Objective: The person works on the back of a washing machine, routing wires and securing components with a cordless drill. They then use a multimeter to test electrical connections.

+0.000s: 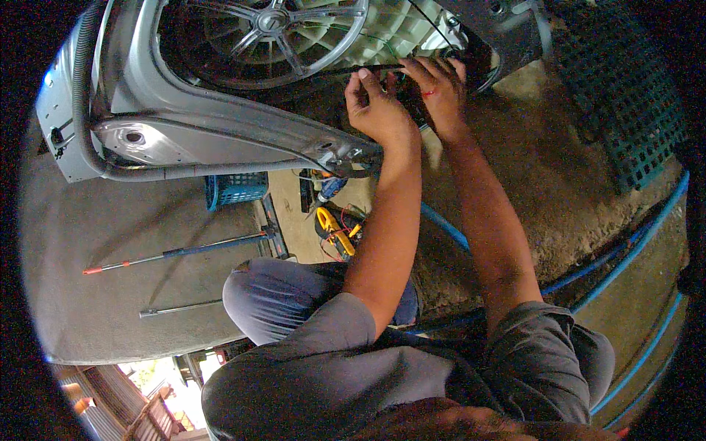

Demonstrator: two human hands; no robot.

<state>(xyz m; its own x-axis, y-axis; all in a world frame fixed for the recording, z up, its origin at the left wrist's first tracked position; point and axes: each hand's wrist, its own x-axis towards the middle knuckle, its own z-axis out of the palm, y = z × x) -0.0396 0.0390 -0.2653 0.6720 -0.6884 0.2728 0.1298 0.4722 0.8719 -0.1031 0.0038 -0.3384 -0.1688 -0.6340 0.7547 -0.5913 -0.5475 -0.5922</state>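
A metal machine casing (220, 132) lies open above me, with a large spoked pulley wheel (272, 22) over a white ribbed plastic tub (390, 40). A dark strand (334, 71), possibly a belt or cable, runs below the wheel. My left hand (375, 106) pinches at this strand with thumb and fingers closed. Beside it on the right, my right hand (441, 95) has its fingers curled over the same strand, near a dark opening in the casing. The fingertips are partly hidden.
A blue basket (235, 189), a drill (329, 187) and a yellow clamp meter (331, 228) sit on the floor beneath. Long-handled tools (184, 246) lean at the left. A green plastic grate (632, 117) is at the right, with blue hoses (625, 257) along the floor.
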